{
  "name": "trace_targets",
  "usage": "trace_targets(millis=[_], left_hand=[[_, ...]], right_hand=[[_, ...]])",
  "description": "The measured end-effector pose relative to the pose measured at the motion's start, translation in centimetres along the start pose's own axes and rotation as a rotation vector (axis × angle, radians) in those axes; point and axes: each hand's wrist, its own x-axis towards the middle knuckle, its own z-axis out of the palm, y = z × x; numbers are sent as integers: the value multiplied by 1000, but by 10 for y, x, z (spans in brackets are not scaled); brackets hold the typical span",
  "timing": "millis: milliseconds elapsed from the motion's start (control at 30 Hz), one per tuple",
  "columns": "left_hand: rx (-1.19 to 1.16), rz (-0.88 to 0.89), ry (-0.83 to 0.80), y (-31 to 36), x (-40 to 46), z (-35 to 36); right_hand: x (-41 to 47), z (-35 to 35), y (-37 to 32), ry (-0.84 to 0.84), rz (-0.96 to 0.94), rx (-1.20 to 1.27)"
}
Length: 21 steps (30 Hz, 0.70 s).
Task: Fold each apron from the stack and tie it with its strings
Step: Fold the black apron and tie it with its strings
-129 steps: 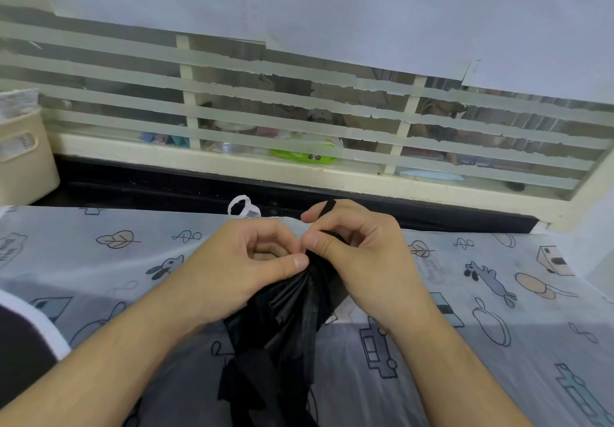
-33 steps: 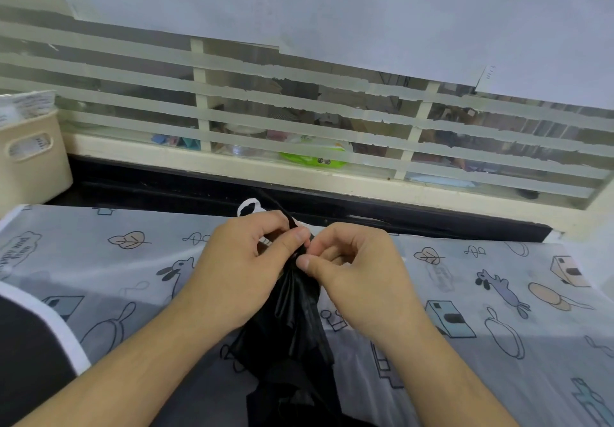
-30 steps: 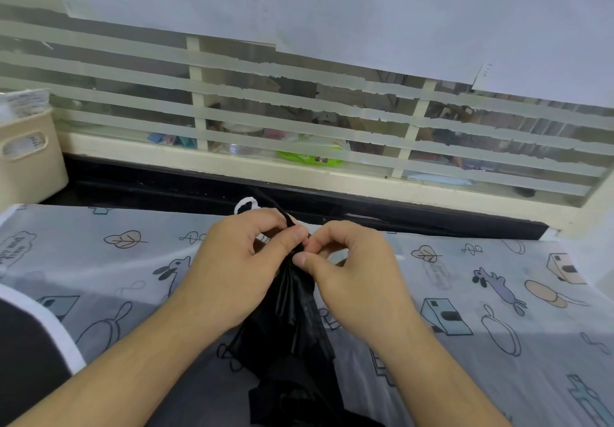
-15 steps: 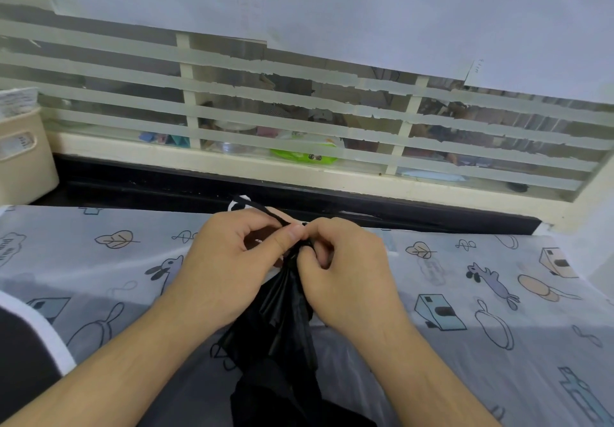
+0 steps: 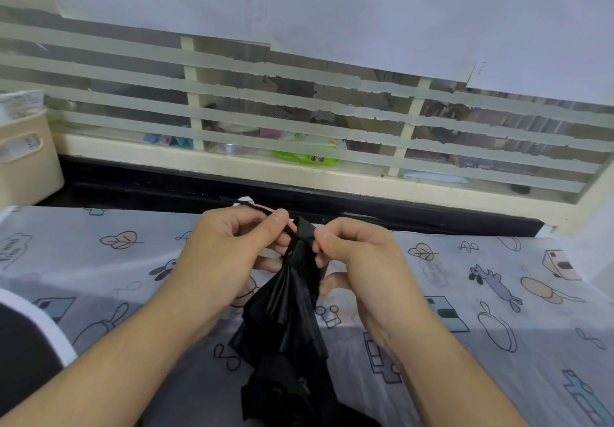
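Note:
A black apron (image 5: 285, 323), bunched into a narrow bundle, hangs between my hands above the table. A thin black string (image 5: 259, 209) runs across its top end. My left hand (image 5: 229, 254) pinches the string between thumb and forefinger. On the other side of the bundle's top, my right hand (image 5: 358, 260) pinches the same string. The lower end of the apron trails down toward me and out of view. Beneath it lies a pale printed apron (image 5: 465, 293), spread flat on the table with cartoon figures on it.
A cream plastic basket (image 5: 23, 157) stands at the far left by the window. A black ledge (image 5: 398, 217) and a striped window run along the table's far edge. A dark cloth with a white border (image 5: 30, 350) lies at the lower left.
My hands have drawn slightly apart at the top of the black bundle, and the string now stretches taut between them. The bundle hangs in the same place.

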Motion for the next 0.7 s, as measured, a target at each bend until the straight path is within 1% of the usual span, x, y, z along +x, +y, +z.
trace_targets(millis=[167,300,433,500,567,633,700], left_hand=[[-52,-129,114,-3,5,-3],[-147,-215,224,-1,13,-15],[-252,-246,329,1,19,-26],[-302,-278,301,3,19,-28],[-334,-311,208,2,18,-27],[-344,-296,111,1,17,-24],[-347,-259,28,0,15,-21]], right_hand=[[6,-7,3,3,-1,-92],[11,-18,1,45,5,-74],[15,-31,1,121,17,-69],[16,-34,2,157,33,-14],[17,-33,3,151,37,136],[18,-29,1,96,37,374],[17,-26,-1,13,53,549]])
